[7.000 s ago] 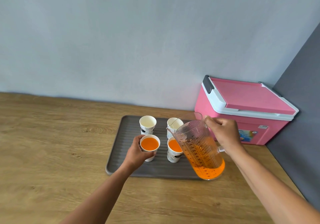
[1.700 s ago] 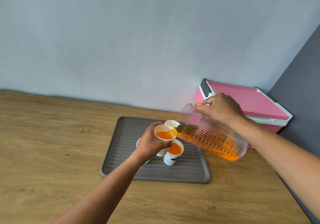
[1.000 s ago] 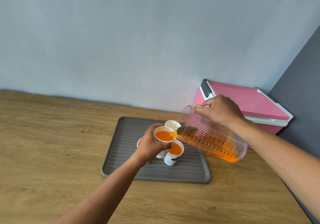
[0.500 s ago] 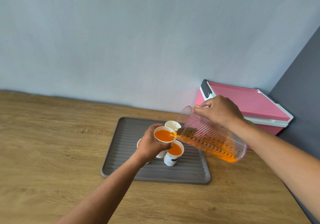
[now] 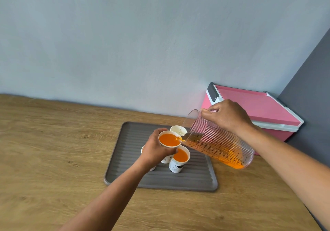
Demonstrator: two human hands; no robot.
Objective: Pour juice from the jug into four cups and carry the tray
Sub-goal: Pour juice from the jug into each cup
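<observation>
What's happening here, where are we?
A person is pouring juice. The right hand tilts the clear jug, spout at the raised cup gripped by the left hand above the grey tray; that cup looks nearly full. On the tray, a filled cup stands in front, the back cup looks empty, and a fourth cup is mostly hidden behind the left hand.

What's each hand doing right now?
Left hand: grips a cup of juice above the tray.
Right hand: grips the tilted jug, spout at the cup.
</observation>
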